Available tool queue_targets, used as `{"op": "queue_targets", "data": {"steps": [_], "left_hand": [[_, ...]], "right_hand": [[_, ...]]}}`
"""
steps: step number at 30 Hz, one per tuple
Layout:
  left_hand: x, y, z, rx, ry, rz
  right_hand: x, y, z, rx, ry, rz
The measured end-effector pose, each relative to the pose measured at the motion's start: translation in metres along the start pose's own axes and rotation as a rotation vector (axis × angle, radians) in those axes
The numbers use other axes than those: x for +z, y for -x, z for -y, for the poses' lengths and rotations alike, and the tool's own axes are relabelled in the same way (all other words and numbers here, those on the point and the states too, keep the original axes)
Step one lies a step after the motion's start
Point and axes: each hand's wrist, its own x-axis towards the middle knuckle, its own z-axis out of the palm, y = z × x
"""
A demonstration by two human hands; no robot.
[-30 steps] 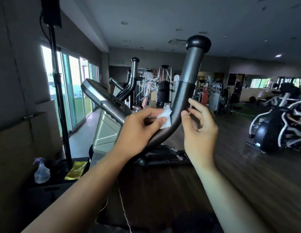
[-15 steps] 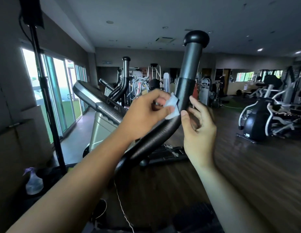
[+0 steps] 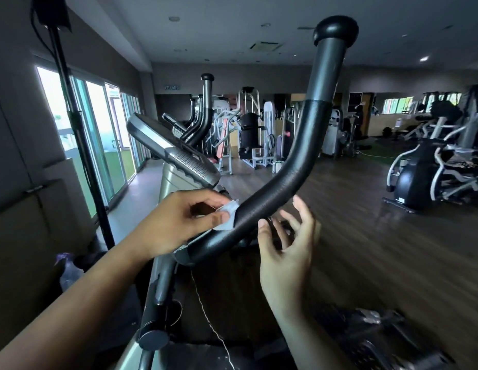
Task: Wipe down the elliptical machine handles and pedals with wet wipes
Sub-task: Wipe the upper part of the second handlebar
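The elliptical's right handle [image 3: 294, 161] is a curved black tube that rises to a round knob at the top. My left hand [image 3: 179, 222] pinches a white wet wipe [image 3: 228, 214] and presses it against the lower left side of the handle's textured grip. My right hand [image 3: 288, 241] hovers just right of and below the handle, fingers spread, thumb near the tube, holding nothing. The second handle [image 3: 203, 116] stands farther back, beyond the console [image 3: 174, 153]. A dark pedal [image 3: 366, 343] shows blurred at the bottom right.
A black pole stand [image 3: 80, 145] rises at the left, with a spray bottle [image 3: 68, 271] by its base. Glass doors line the left wall. Another elliptical [image 3: 424, 177] and weight machines [image 3: 251, 132] stand across the wooden floor. A thin white cord [image 3: 206, 316] hangs below the handle.
My left hand has slid the wipe down the handle from the bend to the lower grip. The right hand has dropped with it and opened wider. The view has tilted down.
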Motion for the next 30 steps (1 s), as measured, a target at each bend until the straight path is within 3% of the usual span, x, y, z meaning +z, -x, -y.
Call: {"op": "queue_targets", "data": {"steps": [14, 23, 30], "left_hand": [[-0.003, 0.065, 0.036, -0.051, -0.084, -0.146], [0.026, 0.064, 0.022, 0.150, -0.332, -0.368], [0.047, 0.035, -0.010, 0.205, -0.472, -0.424]], "right_hand": [[0.012, 0.022, 0.003, 0.127, -0.153, 0.052], [0.002, 0.013, 0.005, 0.154, -0.244, 0.097], [-0.013, -0.011, 0.001, 0.097, -0.220, 0.137]]}}
